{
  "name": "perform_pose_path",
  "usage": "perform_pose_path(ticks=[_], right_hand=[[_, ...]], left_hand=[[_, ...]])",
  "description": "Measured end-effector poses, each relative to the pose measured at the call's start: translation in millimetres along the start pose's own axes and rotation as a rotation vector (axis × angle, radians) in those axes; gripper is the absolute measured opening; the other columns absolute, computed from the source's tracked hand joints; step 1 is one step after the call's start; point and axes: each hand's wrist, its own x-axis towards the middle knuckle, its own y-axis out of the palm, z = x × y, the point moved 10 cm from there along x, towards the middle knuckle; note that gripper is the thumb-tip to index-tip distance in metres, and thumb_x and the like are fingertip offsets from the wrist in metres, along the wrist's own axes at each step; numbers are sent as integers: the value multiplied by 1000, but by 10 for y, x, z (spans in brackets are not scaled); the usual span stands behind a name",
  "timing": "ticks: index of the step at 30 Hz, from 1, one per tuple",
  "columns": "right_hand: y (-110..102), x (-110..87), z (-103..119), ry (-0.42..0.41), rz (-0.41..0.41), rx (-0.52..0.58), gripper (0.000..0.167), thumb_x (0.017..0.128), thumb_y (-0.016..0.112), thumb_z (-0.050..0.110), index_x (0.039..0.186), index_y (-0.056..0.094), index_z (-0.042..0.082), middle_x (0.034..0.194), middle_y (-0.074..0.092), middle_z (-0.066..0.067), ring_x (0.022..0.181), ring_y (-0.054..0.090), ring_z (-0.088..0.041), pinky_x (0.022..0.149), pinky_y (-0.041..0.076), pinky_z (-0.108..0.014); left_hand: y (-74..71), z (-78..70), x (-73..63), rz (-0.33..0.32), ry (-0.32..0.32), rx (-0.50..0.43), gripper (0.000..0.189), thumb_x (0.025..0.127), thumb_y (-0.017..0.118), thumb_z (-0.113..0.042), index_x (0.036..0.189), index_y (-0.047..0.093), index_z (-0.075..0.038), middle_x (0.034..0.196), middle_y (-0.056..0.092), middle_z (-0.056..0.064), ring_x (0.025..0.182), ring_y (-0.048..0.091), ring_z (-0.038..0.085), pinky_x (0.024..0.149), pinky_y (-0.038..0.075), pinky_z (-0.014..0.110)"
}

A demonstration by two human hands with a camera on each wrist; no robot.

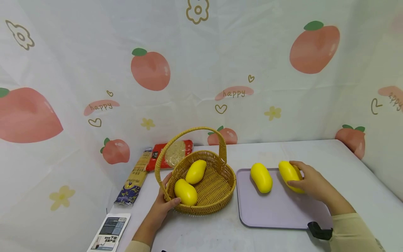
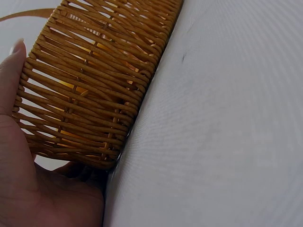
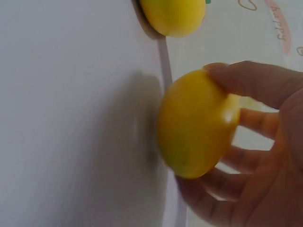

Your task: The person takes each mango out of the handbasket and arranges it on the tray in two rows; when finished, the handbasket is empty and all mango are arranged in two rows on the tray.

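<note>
A woven basket (image 1: 201,210) with a tall arched handle stands on the table, tilted slightly toward me. My left hand (image 1: 159,206) holds its left side, thumb at the rim and fingers around the outside; the left wrist view shows the wicker wall (image 2: 94,80) close up. Inside lie two yellow mangoes, one (image 1: 196,171) behind the other (image 1: 185,192). On the right, my right hand (image 1: 313,184) grips another mango (image 1: 287,171) between thumb and fingers, close over the lilac tray (image 1: 267,213). One more mango (image 1: 261,177) lies on the tray to its left.
Behind the basket is a red bag (image 1: 188,147) with a clear window. Left of it lie a long gold and blue packet (image 1: 133,180) and, nearer, a white pouch (image 1: 109,231). A fruit-printed cloth (image 1: 189,105) hangs along the table's back edge.
</note>
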Motion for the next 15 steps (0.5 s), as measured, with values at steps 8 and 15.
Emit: perform_pose_path(ticks=[8,15], right_hand=[[33,2,-52,42,3,-20,83,99,81,31,156,39,-12,153,39,-47,131,43,-67,102,38,-83],[40,5,-43,36,-11,-37,82,100,79,35,156,40,-12,152,41,-47,131,44,-66,101,39,-83]], left_hand=[[-2,5,0,0,5,2,97,100,77,-22,175,18,-40,180,18,2,163,16,35,126,15,62],[0,-10,-4,-6,11,13,95,100,77,-21,174,21,-43,180,18,3,163,15,36,126,15,62]])
